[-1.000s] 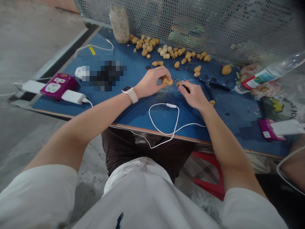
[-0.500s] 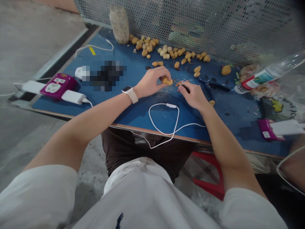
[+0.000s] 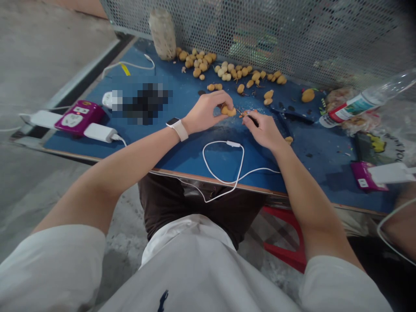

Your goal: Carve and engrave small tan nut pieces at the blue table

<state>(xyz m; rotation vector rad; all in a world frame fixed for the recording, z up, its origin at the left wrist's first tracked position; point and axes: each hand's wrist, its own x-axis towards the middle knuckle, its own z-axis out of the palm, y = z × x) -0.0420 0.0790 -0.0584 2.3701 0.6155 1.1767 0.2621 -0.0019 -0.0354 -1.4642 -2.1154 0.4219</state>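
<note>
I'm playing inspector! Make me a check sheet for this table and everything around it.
Surface: blue table top with a wooden front edge, dotted with small scraps.
Job's things: small round tan fruits lying in loose clusters.
Clutter: clear plastic bottle, tall jar.
Hands: left hand pinches tan fruit; right hand pinches a small orange bit.
Cables: white cable looped on the table; magenta power strip plugged with white adapter.
Surroundings: perforated metal screen, concrete floor, red stool.

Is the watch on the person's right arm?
No, the pale smartwatch is strapped just behind the left hand, not the right one.
</note>
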